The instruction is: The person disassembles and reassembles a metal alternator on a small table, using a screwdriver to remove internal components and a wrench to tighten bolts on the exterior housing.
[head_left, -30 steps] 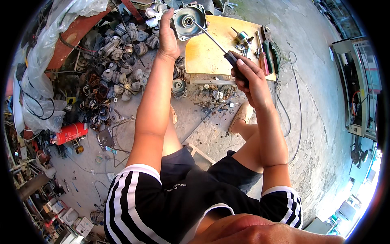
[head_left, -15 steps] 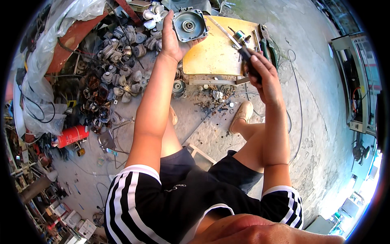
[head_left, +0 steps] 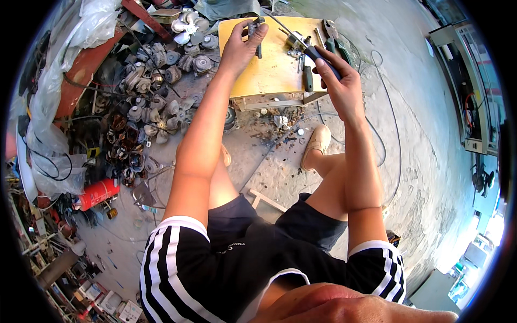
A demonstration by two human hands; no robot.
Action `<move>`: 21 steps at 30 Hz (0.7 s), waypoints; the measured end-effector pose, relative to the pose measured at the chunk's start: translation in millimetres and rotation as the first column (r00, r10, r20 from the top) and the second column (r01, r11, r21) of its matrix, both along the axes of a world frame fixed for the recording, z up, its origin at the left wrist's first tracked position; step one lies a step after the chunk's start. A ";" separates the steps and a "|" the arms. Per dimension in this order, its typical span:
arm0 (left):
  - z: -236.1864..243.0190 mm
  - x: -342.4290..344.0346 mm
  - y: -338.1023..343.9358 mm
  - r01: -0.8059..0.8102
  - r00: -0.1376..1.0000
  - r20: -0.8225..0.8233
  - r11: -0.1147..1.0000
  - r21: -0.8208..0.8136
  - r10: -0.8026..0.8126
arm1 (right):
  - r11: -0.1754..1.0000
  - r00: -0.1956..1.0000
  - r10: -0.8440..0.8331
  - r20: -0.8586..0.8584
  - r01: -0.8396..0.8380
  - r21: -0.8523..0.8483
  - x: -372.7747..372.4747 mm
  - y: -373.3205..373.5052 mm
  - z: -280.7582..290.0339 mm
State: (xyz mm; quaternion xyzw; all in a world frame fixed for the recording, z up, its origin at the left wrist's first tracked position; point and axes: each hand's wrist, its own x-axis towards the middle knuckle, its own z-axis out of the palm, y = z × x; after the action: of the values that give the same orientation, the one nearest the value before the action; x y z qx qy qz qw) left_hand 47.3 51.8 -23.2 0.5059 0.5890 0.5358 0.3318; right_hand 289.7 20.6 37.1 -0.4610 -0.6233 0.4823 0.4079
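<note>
My left hand [head_left: 242, 49] is closed on a grey metal motor end cover [head_left: 259, 39], turned nearly edge-on so its inner face is hidden. It is held above the far left part of a yellow work board [head_left: 264, 78]. In my right hand [head_left: 343, 86] is a screwdriver [head_left: 322, 58] with a black handle. Its long shaft points up and left, the tip near the far edge of the board and apart from the cover. Under the shaft lies a small motor part [head_left: 295, 40]. A second dark-handled tool [head_left: 308, 79] rests on the board beside my right hand.
Green-handled tools [head_left: 344, 51] lie along the board's right edge. Left of the board is a heap of used motors [head_left: 156, 64] and fan blades [head_left: 180, 110]. A red cylinder [head_left: 99, 194] lies farther left. A grey cable [head_left: 389, 102] curves over the floor at right.
My left hand has turned the end cover from facing up to nearly edge-on. My right hand has shifted slightly left, and the screwdriver still slants up and left.
</note>
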 end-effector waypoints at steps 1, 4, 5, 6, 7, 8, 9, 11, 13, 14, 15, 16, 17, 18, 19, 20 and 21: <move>-2.4 1.3 4.0 -0.014 1.000 -0.028 1.000 0.008 0.015 | 1.000 1.000 -0.003 -0.009 0.003 0.002 0.1 1.2 -0.7; -6.4 6.6 9.8 -0.075 0.976 -0.199 0.995 0.059 0.085 | 0.999 1.000 -0.015 -0.011 0.015 0.032 2.9 2.9 0.3; -5.2 9.4 10.0 -0.103 0.963 -0.244 0.993 0.064 0.116 | 0.999 1.000 -0.017 -0.011 0.018 0.043 4.6 3.5 0.5; -3.7 12.2 10.4 -0.132 0.946 -0.288 0.989 0.070 0.146 | 0.998 1.000 -0.020 -0.011 0.020 0.055 6.1 4.0 0.4; -1.6 14.2 10.3 -0.161 0.926 -0.332 0.984 0.079 0.178 | 0.997 0.999 -0.031 0.037 0.028 0.077 8.3 4.9 -0.6; -2.1 15.6 11.3 -0.173 0.919 -0.346 0.981 0.085 0.192 | 0.994 0.996 -0.043 0.084 0.035 0.100 11.6 6.0 -2.3; -3.2 16.7 13.0 -0.184 0.911 -0.359 0.979 0.091 0.205 | 0.992 0.990 -0.056 0.131 0.040 0.122 13.9 7.0 -3.5; -3.2 20.1 14.2 -0.183 0.910 -0.358 0.978 0.097 0.206 | 0.991 0.992 -0.085 0.093 0.075 0.107 16.9 9.4 -4.3; -2.2 21.1 14.3 -0.164 0.924 -0.333 0.982 0.098 0.188 | 0.992 0.995 -0.090 0.051 0.085 0.093 18.0 9.0 -1.0; -2.4 21.5 14.5 -0.165 0.925 -0.330 0.981 0.099 0.189 | 0.993 0.994 -0.086 0.074 0.079 0.093 18.7 8.5 -0.2; -2.6 21.8 14.7 -0.166 0.925 -0.328 0.981 0.100 0.190 | 0.993 0.992 -0.082 0.097 0.073 0.092 19.5 8.1 0.2; -2.9 22.8 14.6 -0.165 0.926 -0.326 0.981 0.100 0.189 | 0.994 0.990 -0.079 0.120 0.068 0.091 20.5 7.3 0.0; -3.3 24.1 14.2 -0.173 0.915 -0.349 0.978 0.113 0.203 | 0.992 0.992 -0.087 0.096 0.078 0.098 20.7 7.5 -0.6; -4.0 25.3 13.5 -0.181 0.903 -0.371 0.975 0.127 0.216 | 0.991 0.993 -0.094 0.072 0.086 0.105 20.3 8.4 -1.5; -4.5 26.6 13.2 -0.188 0.891 -0.391 0.972 0.142 0.230 | 0.989 0.994 -0.102 0.049 0.096 0.113 20.1 9.1 -1.7; -6.1 26.6 13.8 -0.159 0.895 -0.394 0.975 0.157 0.210 | 0.990 0.993 -0.107 0.050 0.102 0.102 19.8 9.0 -0.5; -8.4 25.6 15.0 -0.130 0.898 -0.397 0.976 0.173 0.190 | 0.990 0.992 -0.112 0.051 0.107 0.091 19.4 9.0 1.7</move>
State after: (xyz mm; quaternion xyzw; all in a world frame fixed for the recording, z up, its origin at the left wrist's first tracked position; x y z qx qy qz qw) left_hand 72.9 66.8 -31.7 0.5793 0.6456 0.4833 0.1184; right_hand 309.0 29.6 38.8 -0.4892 -0.6289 0.4181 0.4363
